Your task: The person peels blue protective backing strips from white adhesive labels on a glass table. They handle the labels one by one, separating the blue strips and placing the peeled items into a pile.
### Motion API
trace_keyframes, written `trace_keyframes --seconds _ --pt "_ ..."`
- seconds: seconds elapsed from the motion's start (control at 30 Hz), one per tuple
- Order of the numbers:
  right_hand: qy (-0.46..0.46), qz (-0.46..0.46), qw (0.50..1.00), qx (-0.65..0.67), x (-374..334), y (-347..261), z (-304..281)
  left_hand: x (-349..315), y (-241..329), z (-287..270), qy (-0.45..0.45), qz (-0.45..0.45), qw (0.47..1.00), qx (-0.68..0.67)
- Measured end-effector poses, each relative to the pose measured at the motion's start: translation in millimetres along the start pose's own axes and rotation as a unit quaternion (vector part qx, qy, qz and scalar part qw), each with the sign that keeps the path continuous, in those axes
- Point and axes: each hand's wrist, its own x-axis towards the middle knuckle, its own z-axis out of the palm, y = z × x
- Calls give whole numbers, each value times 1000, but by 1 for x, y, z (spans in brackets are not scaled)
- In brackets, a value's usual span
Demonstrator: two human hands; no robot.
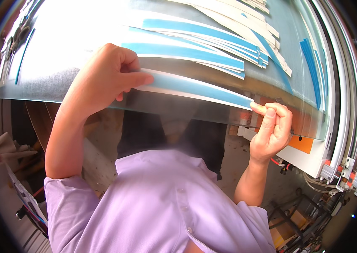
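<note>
A long blue strip with white borders (199, 89) stretches between my two hands, close above the near edge of a glass-topped table. Its left end is pinched by my left hand (106, 76), with the thumb lying on top and the other fingers curled. My right hand (274, 128) has its fingers closed at the strip's right end, the index fingertip touching the corner; exactly how the thumb meets the strip is hard to make out. Just beyond lies a loose pile of similar blue-and-white strips (187, 51), overlapping one another.
White strips (229, 19) lie fanned out at the far side, with a narrow blue strip (273, 59) across them. More thin blue strips (311, 74) rest at the right, beside a metal rail (347, 84). Glare washes out the glass tabletop (39, 63) at the left.
</note>
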Motion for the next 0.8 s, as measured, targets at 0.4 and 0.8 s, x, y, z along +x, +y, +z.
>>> trace_keyframes --seconds 0.4,0.8 --pt "3 18 1000 18 0 -1 1 -1 1 1 2 2 1000 9" --pt "-1 9 1000 1 2 -1 1 0 -1 2 3 15 1000 0"
